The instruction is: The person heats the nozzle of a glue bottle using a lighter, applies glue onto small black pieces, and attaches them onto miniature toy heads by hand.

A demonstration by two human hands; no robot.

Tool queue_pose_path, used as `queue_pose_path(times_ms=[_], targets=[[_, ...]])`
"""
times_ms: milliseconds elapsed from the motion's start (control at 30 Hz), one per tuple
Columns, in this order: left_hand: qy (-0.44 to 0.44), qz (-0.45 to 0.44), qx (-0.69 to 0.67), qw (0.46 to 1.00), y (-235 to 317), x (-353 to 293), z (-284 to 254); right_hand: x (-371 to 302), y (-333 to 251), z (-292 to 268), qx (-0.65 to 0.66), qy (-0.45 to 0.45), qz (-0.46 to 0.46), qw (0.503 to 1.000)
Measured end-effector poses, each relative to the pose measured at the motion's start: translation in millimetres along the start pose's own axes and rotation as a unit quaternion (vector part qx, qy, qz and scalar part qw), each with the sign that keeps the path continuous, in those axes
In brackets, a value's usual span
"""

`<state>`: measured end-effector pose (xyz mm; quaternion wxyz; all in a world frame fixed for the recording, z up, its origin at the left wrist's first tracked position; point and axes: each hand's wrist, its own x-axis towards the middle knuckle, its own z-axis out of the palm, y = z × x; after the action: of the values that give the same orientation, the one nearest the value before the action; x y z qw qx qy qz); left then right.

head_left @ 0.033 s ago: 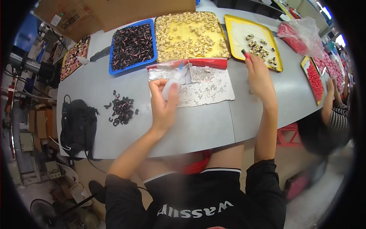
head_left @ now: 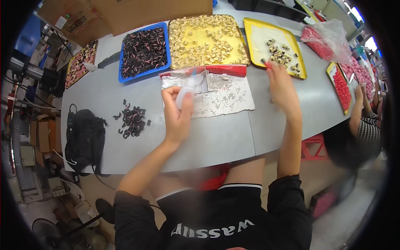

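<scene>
My left hand [head_left: 176, 121] is closed round a translucent white squeeze bottle [head_left: 186, 96] with a blue tip. It holds the bottle over a white card [head_left: 227, 100] marked with grey smears and red along its far edge. My right hand [head_left: 285, 89] pinches a small black-and-pink piece [head_left: 264, 62] at the near left edge of a yellow tray [head_left: 257, 35]. On that tray's pale sheet lie several black-and-cream pieces [head_left: 280, 55]. A loose pile of black-and-pink curved pieces [head_left: 134, 121] sits on the table left of my left hand.
A blue tray [head_left: 169, 54] of black curved pieces and a yellow tray [head_left: 196, 35] of cream pieces stand at the back. A black bag [head_left: 86, 139] lies left. Cardboard [head_left: 146, 14] rises behind. At right, a co-worker's hand [head_left: 359, 93] is near a tray of red pieces [head_left: 341, 85].
My right hand has moved slightly nearer to me with the small piece, to the yellow tray's edge. My left hand keeps its hold on the bottle. The view has shifted a little.
</scene>
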<state>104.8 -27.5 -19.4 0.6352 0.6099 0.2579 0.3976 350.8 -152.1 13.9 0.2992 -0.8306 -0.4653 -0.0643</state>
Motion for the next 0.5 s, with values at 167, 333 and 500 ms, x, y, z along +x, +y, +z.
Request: queue_pose_path(times_ms=[167,333,500], targets=[[-0.041,0.046,0.032,0.998,-5.5,-4.1,1.0,-25.0,-9.7,9.2,-0.137,-0.040,-0.021,0.990],[-0.108,0.059,0.043,0.991,2.5,-18.4,-1.4,-73.4,-91.3,-11.4,0.156,0.003,-0.068,0.985],[-0.215,0.204,0.088,0.951,14.5,-36.2,23.9,-115.0,-118.7,16.0,0.556,-0.135,0.049,0.819]])
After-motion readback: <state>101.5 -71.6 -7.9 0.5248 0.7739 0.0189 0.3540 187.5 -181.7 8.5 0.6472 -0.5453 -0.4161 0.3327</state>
